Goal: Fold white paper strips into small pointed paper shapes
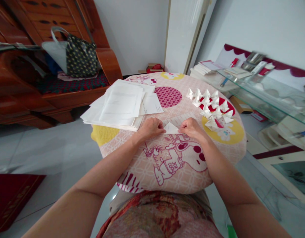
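Observation:
A small folded piece of white paper [170, 128] lies on a round table with a pink cartoon-print cloth [172, 165]. My left hand [151, 127] pinches its left edge with curled fingers. On the other side my right hand [192, 128] presses and grips its right edge, fingers closed. To the right, beyond my right hand, sit several finished white folded paper shapes [213, 107]. A thick stack of white paper sheets [120, 105] rests on the table's left side, just past my left hand.
A wooden bench [43, 79] with a dotted handbag [75, 53] stands at the back left. A glass shelf unit [271, 89] with books and small items runs along the right. A red mat [11, 195] lies on the pale tile floor at the left.

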Demonstrator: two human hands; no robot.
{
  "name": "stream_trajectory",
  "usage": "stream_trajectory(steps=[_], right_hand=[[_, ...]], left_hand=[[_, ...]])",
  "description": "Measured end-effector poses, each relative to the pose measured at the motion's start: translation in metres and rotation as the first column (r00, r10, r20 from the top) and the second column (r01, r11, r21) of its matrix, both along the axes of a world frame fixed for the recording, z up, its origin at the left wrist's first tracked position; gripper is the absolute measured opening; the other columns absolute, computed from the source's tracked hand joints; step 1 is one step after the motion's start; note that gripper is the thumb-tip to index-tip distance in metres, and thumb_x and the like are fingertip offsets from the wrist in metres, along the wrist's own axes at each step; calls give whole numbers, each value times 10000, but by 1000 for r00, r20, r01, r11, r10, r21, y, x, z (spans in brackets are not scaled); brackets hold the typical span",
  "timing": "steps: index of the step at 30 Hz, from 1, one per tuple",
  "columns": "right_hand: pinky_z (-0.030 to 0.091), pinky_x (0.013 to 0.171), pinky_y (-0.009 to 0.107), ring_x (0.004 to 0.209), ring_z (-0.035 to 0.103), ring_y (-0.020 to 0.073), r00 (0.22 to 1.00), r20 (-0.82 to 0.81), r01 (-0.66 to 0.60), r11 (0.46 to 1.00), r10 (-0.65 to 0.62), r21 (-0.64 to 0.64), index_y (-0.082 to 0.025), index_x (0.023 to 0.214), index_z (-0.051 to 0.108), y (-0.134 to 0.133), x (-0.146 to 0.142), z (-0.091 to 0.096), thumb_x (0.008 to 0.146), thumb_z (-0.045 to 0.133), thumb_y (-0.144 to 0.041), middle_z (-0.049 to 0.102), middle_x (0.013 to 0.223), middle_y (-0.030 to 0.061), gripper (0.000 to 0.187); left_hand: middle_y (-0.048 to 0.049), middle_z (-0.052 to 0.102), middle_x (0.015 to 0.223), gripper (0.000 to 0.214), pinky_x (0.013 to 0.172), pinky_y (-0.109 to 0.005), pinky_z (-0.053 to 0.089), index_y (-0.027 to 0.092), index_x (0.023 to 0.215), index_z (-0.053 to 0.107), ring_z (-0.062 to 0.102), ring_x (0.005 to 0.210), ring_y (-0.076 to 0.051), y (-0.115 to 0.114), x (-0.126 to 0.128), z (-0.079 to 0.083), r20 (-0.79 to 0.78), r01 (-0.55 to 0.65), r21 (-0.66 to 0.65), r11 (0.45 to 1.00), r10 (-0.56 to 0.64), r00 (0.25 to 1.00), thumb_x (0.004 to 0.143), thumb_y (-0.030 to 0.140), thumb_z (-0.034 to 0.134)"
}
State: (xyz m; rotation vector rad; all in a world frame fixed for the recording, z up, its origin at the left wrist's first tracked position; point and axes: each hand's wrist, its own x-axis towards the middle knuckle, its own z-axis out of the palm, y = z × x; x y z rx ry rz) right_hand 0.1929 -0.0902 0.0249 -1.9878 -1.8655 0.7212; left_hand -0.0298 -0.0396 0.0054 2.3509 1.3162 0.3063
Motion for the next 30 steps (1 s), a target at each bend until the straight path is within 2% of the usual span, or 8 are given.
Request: stream_trajectory(steps=[10,15,18,21,23,26,30], right_hand=[[375,551,240,544,541,120,997,74,-17,1000,17,-3,-144,577,705,5,-2,0,732,784,-139,579,512,-20,174],[388,562,244,580,586,144,994,112,13,1000,-15,20,-135,635,737,4,-5,-1,721,796,-150,631,553,10,105],[385,565,251,609,609,160,989,135,49,998,-55,50,-133,675,750,4,-3,-5,708,801,-162,672,600,31,67],[398,588,253,644,629,169,987,133,77,994,-87,82,-140,700,752,5,2,-7,692,799,-163,707,653,43,53],[409,602,258,656,637,176,986,135,87,993,-97,78,-145,705,752,5,6,-7,688,789,-160,718,674,50,43],[428,620,271,676,651,193,984,139,100,990,-114,103,-141,729,763,4,8,-4,687,754,-124,735,711,71,46],[462,673,264,728,680,194,998,17,57,958,-64,282,-138,832,789,0,-2,-2,742,655,-79,762,780,75,172]], left_hand=[[-11,663,638,172,607,-259,350,161,736,776,545,604,-132,4,0,-5,6,18,8,1000,-18,1000,785,310,707],[-30,679,697,161,643,-266,406,152,760,750,569,648,-147,2,-1,-7,-28,57,57,997,-56,998,819,292,697],[-63,723,884,119,757,-281,483,141,909,745,637,814,-179,0,-3,-9,46,155,159,975,-164,985,817,187,687],[-92,714,1117,328,941,-315,505,154,1101,731,643,1062,-205,-2,-2,-13,124,350,281,894,-396,910,814,49,611],[-85,704,1152,387,973,-313,505,181,1131,736,639,1098,-194,-4,0,-16,126,465,288,837,-514,848,851,7,535],[-84,700,1135,398,939,-298,513,213,1134,758,650,1062,-191,-5,3,-19,83,535,254,806,-569,818,912,18,492],[-103,680,1177,421,929,-301,507,231,1201,751,647,1070,-207,-6,3,-18,16,542,245,804,-563,827,921,27,513]])
